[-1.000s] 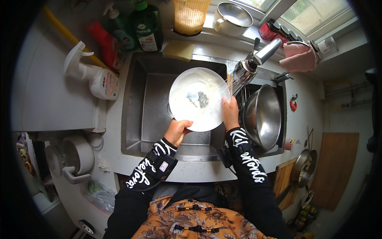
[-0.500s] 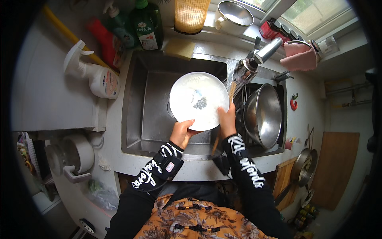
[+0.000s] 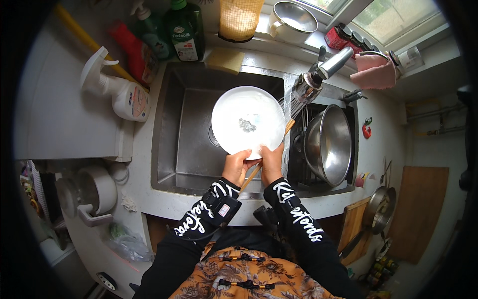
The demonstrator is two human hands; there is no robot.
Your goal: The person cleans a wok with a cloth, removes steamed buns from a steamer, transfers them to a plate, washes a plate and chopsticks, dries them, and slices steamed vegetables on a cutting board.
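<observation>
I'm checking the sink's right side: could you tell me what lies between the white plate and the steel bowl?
In the head view, the faucet's spray and wooden chopsticks lie between the white plate and the steel bowl.

Steel sink (image 3: 184,149) set in a pale counter (image 3: 59,109), daylit window (image 3: 393,17) beyond its far right corner, wooden board (image 3: 418,209) leaning well right of the sink, white wall behind it.

The sink (image 3: 189,149) has open room left of the plate (image 3: 247,122). On the right, the tap (image 3: 316,79) (water running) and a big bowl (image 3: 328,144) block the way.
</observation>
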